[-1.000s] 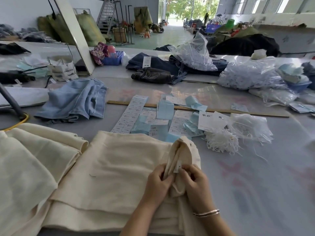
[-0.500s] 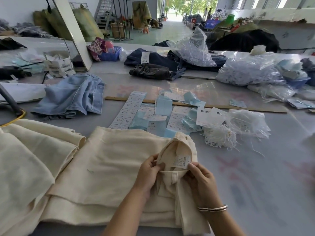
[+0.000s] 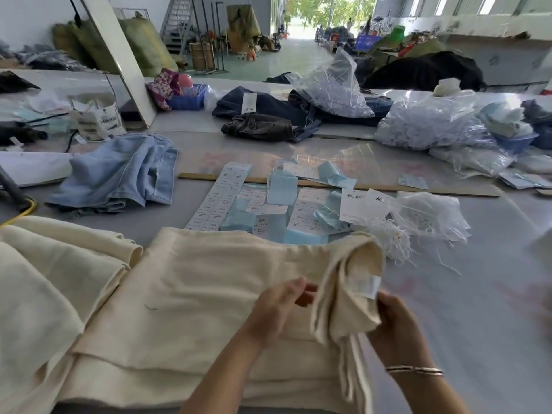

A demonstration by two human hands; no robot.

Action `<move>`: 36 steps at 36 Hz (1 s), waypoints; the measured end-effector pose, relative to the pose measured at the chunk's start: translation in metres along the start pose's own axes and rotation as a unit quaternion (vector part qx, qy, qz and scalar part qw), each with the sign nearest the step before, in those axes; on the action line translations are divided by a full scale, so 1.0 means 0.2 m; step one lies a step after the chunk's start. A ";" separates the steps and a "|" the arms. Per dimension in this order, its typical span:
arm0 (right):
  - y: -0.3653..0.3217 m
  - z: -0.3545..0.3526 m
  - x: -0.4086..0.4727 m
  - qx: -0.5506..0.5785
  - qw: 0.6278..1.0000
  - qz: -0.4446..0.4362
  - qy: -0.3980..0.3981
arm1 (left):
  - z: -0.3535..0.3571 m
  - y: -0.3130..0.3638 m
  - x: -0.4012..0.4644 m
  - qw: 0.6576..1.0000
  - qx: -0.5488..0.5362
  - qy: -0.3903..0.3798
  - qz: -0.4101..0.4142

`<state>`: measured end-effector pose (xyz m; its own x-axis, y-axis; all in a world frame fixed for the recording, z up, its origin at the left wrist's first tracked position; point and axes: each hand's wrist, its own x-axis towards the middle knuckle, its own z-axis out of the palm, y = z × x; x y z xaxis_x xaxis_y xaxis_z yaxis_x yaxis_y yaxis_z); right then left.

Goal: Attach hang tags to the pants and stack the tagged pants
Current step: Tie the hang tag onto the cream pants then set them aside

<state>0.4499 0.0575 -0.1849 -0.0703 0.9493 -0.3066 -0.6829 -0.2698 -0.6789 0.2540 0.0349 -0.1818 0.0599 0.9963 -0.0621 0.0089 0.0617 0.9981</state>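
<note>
Left hand (image 3: pixel 279 309) has let go; right hand (image 3: pixel 394 327) grips pants (image 3: pixel 343 294).

Readable print on the table

The sticker sheets (image 3: pixel 219 204) show "11036" repeated on their labels; the white hang tags (image 3: pixel 363 206) carry black Chinese characters, too blurred to read. The tag on the dark jeans (image 3: pixel 248 103) is illegible.

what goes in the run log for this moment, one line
stage: tagging | right hand: grips cream pants waistband by sewn label | left hand: curled beside fold, empty | hang tags: on table
</note>
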 end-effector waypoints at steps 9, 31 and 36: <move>-0.46 -0.32 0.14 -0.409 0.897 -0.042 0.164 | -0.07 -0.22 0.11 0.796 0.602 -0.019 0.062; -0.36 0.26 1.02 -0.924 0.306 -0.230 -0.012 | -0.02 -0.15 0.05 0.802 0.588 0.039 0.100; -0.39 0.24 1.02 -0.883 0.377 -0.278 0.032 | -0.03 -0.14 0.05 0.833 0.546 0.035 0.082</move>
<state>0.4540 0.2791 -0.1626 -0.2169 0.9481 0.2327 0.9737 0.2273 -0.0183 0.2491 0.0429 -0.2113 0.0915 0.9894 0.1127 0.9112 -0.1288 0.3914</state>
